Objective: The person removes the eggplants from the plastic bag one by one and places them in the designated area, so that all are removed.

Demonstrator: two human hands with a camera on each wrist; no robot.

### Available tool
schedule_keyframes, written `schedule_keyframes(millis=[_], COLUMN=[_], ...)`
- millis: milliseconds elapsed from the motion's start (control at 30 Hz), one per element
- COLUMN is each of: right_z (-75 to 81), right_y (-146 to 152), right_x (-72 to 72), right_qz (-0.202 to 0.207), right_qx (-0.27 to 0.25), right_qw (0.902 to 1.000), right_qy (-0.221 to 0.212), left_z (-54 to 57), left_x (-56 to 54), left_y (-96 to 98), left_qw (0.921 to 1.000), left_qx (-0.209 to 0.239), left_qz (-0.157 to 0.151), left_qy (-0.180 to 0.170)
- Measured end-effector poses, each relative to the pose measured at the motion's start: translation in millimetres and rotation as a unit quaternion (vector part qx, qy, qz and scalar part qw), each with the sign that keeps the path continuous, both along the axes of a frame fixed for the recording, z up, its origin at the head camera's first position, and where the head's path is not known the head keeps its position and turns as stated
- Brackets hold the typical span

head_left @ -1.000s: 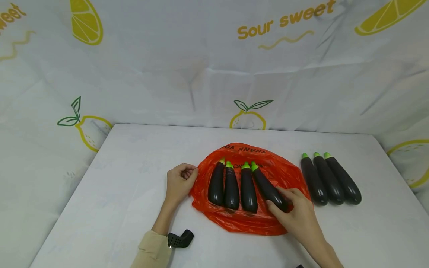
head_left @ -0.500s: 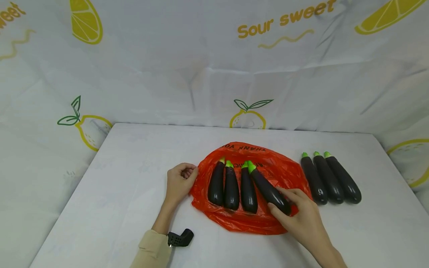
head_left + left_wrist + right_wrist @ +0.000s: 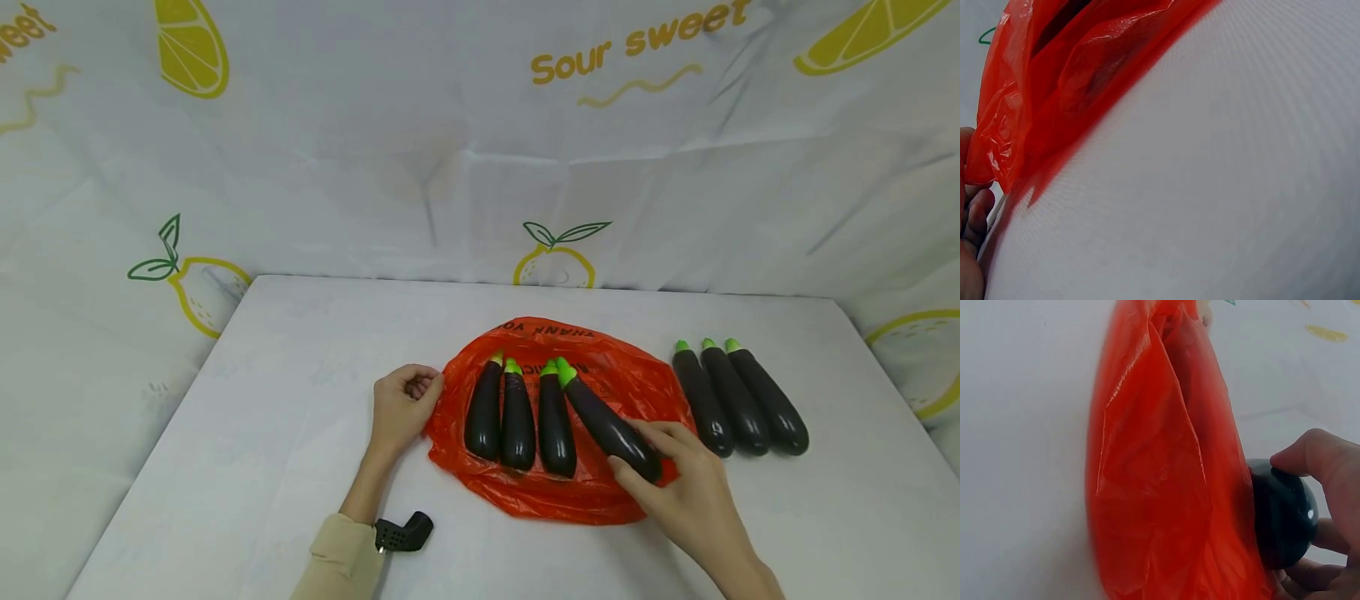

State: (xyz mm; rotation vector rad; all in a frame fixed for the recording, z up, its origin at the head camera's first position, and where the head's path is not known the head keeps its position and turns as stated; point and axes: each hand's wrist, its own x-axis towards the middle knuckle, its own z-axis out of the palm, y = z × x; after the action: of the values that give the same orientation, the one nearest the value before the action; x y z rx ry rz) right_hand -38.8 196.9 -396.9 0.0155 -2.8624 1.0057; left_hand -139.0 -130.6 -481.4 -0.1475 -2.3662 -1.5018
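A red plastic bag [image 3: 525,497] lies spread on the table, mouth upward, with dark eggplants inside it. My left hand [image 3: 401,406] pinches the bag's left edge between thumb and fingers; the left wrist view shows the red film [image 3: 1004,134] bunched at the fingertips. With thumb and fingers my right hand [image 3: 690,487] grips the blunt end of the rightmost eggplant [image 3: 609,425], which slants over the bag, its green stem close to its neighbour's. Three other eggplants [image 3: 517,425] lie side by side to its left. In the right wrist view the held eggplant's rounded end [image 3: 1282,515] sticks out past the bag's rim.
Three more eggplants [image 3: 738,400] lie in a row on the white table [image 3: 247,433], right of the bag and beyond my right hand. A white sheet with lemon prints [image 3: 375,183] hangs behind the table's back edge. A black strap device [image 3: 405,532] sits on my left wrist.
My right hand has shifted a little right and toward me, taking the eggplant's blunt end along, so it slants more. My left hand stays on the bag's edge.
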Motion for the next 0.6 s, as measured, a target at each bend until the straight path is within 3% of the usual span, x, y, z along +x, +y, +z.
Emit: schedule_keyframes(millis=[367,600], right_z=[0.2,0.2], right_y=[6,17], right_x=[-2.0,-4.7], right_qz=[-0.012,-0.019], right_qx=[0.005,0.006], right_qw=[0.9992,0.9956], right_qy=[0.039,0.092], left_z=[0.9,1.8], left_x=[0.8,0.9], left_y=[-0.3,0.1], left_qw=[1.0,1.0], left_qx=[0.005,0.002], left_qz=[0.001,0.001], left_qy=[-0.008,-0.007])
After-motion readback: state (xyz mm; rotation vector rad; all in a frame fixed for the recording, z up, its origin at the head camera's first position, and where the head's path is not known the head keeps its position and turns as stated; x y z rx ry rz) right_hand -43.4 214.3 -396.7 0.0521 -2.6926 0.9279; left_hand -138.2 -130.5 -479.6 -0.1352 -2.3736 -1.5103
